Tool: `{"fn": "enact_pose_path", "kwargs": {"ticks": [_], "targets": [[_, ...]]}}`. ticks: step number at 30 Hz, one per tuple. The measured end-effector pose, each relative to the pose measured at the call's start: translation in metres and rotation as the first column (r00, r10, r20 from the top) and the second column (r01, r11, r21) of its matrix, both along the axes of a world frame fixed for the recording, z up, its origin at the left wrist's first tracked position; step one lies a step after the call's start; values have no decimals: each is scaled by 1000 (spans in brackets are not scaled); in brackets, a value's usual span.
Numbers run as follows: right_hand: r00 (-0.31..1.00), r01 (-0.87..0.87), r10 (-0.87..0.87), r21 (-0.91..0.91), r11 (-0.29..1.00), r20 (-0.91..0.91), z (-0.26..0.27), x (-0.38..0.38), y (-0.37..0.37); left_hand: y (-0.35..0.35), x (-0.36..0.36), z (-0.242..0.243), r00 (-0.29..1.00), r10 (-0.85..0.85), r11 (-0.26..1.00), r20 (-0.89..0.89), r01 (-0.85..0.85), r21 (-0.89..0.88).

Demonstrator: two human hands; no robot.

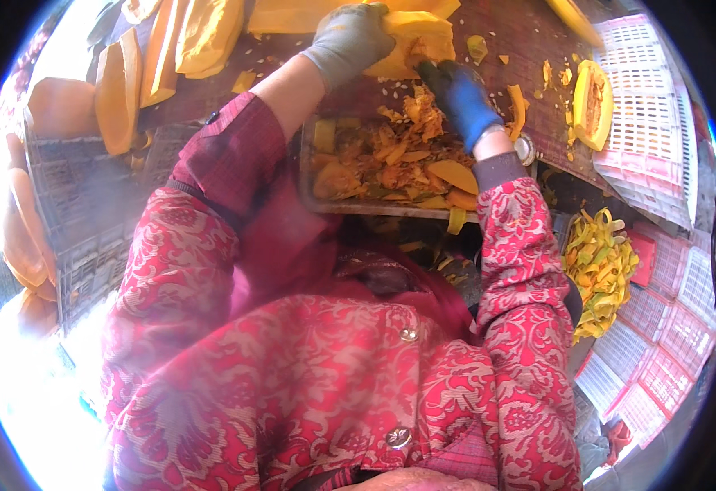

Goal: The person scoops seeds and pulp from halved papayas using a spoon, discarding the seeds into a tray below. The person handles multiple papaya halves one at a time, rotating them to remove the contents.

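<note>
In a grey work glove, my left hand (355, 43) grips a peeled orange squash piece (425, 37) near the top of the view. My right hand (462, 98), in a blue and dark glove, reaches to the seed cavity at the piece's near side. Its fingers are blurred, and whether they hold a tool is hidden. Just below that hand hangs or lies a clump of stringy squash pulp (422, 116). A shallow tray (388, 210) between my forearms holds pulp, seeds and squash scraps.
Peeled squash pieces (210, 37) line the table (517, 37) at left, above a dark plastic crate (81, 184). At right are an unpeeled squash half (592, 104), stacked plastic crates (646, 104) and heaped peels (600, 270). A round metal object (525, 150) lies by my right wrist.
</note>
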State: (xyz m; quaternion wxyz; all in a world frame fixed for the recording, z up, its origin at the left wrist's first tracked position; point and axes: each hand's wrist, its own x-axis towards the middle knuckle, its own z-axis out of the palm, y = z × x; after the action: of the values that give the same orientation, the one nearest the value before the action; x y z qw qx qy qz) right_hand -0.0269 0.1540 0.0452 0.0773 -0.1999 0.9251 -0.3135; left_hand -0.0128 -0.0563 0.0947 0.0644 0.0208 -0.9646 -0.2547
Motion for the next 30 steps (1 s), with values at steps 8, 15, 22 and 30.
{"fn": "enact_pose_path", "kwargs": {"ticks": [8, 15, 22, 30], "targets": [[974, 168, -203, 276, 946, 105, 21, 3, 43, -17, 7, 6, 989, -99, 994, 114, 94, 48], [990, 130, -113, 211, 969, -88, 10, 11, 11, -25, 22, 9, 992, -119, 993, 35, 119, 20], [997, -62, 64, -57, 996, 38, -5, 13, -14, -40, 30, 7, 951, -93, 950, 295, -4, 312], [965, 236, -245, 99, 967, 93, 10, -1, 24, -88, 36, -19, 952, -121, 888, 280, -22, 460]]}}
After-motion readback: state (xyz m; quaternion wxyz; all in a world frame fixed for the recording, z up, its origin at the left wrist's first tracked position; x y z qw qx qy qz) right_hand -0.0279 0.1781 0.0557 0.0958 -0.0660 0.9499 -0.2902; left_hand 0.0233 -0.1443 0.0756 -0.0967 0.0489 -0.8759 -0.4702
